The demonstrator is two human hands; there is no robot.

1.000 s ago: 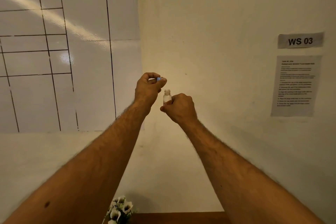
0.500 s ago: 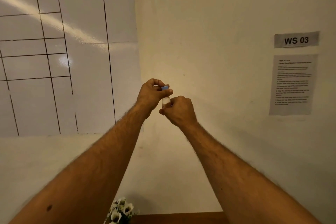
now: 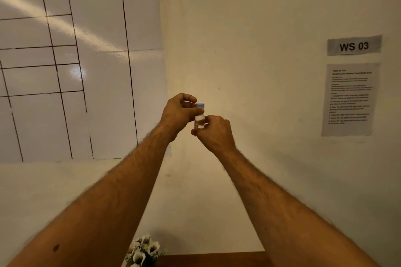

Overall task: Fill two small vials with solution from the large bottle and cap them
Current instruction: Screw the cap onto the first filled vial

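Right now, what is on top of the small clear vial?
A small blue cap, pinched by the left hand, sits on the small clear vial held by the right hand. Fingers hide whether it is screwed tight.

Your left hand pinches the small blue plastic cap directly over the small clear glass vial, which your right hand grips from the right. Well right of your fingers, the grey "WS 03" paper sign hangs above the printed paper instruction sheet. Far below your fingers sit the white artificial flowers.
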